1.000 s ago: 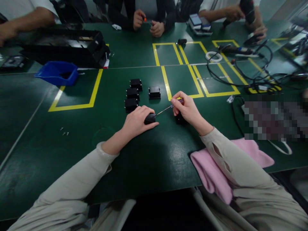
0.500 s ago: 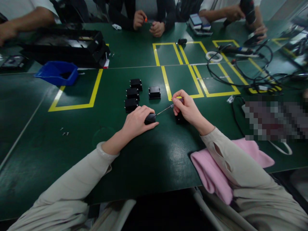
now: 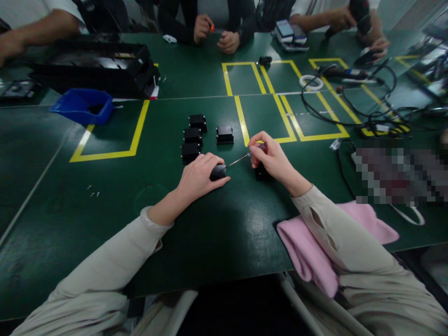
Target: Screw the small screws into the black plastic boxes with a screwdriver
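My left hand (image 3: 202, 175) is wrapped round a black block (image 3: 219, 172) on the green table. In my right hand (image 3: 268, 156) is a screwdriver (image 3: 240, 160), its handle pinched between the fingers and its thin tip touching the right end of that block. Partly hidden under my right hand sits another black block (image 3: 261, 173). Beyond my left hand, three black blocks stand in a column, the nearest (image 3: 191, 152) close to my fingers. One more black block (image 3: 224, 134) stands apart to their right.
A blue bin (image 3: 86, 106) and black trays (image 3: 101, 70) stand at the left. Tiny screws (image 3: 94, 193) lie nearer. A pink cloth (image 3: 311, 252) lies under my right forearm. Black cables (image 3: 378, 116) tangle at the right. Other people's hands are across the table (image 3: 245, 242).
My right hand and the screwdriver have shifted very slightly. My left hand keeps its hold on the block.
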`<state>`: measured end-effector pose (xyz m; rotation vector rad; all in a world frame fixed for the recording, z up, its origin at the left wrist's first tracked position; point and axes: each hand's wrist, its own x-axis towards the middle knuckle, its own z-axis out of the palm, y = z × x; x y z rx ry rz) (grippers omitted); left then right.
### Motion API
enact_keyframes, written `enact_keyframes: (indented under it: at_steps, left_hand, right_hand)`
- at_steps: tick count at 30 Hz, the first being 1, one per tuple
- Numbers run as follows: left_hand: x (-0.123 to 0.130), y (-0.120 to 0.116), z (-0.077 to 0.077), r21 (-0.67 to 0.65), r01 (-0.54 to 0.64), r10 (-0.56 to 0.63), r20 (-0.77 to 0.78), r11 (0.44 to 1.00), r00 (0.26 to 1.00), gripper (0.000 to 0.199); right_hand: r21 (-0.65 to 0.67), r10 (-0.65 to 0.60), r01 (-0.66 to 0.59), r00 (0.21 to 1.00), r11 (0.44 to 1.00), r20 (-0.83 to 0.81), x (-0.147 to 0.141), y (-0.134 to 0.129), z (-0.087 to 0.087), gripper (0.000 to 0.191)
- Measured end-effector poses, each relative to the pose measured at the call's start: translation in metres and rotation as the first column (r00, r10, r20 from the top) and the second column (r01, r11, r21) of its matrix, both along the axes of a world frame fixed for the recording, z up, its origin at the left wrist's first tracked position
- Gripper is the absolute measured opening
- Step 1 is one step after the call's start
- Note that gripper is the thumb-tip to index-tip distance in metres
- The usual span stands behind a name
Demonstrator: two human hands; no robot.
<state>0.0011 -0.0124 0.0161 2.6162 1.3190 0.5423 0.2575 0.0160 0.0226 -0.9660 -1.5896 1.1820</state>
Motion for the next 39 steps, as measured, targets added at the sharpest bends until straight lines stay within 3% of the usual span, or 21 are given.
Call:
enact_keyframes:
  at_steps: [5, 11, 17, 33, 39]
  left_hand:
    - [0.0006, -0.0006, 0.0002, -0.001, -0.006, 0.006, 0.003, 1.000, 1.000, 0.032]
    - [0.0009, -0.0014, 0.0009, -0.005, -0.017, 0.017, -0.009, 1.000, 1.000, 0.033]
    - [0.0033, -0.0033, 0.0022, -0.001, -0.054, 0.054, -0.038, 0.999, 0.998, 0.035]
    - [0.0036, -0.0028, 0.0052, -0.004, -0.098, 0.098, -0.071, 0.995, 0.993, 0.035]
    - [0.0035, -0.0024, 0.0050, -0.008, -0.097, 0.096, -0.067, 0.995, 0.993, 0.035]
  right_hand:
    - [-0.005, 0.016, -0.016, 1.000, 1.000, -0.012, -0.0007, 0.0000, -0.0004, 0.041]
    - [0.005, 0.003, -0.003, 1.000, 1.000, -0.019, -0.0008, -0.0005, -0.0008, 0.033]
    - [0.018, 0.041, -0.041, 0.999, 0.999, 0.000, 0.0002, 0.0014, -0.0030, 0.042]
    - [0.034, 0.034, -0.034, 0.999, 0.999, 0.006, 0.0004, 0.0028, -0.0075, 0.024]
    - [0.020, 0.045, -0.045, 0.999, 0.999, 0.026, -0.0004, 0.0018, -0.0050, 0.030]
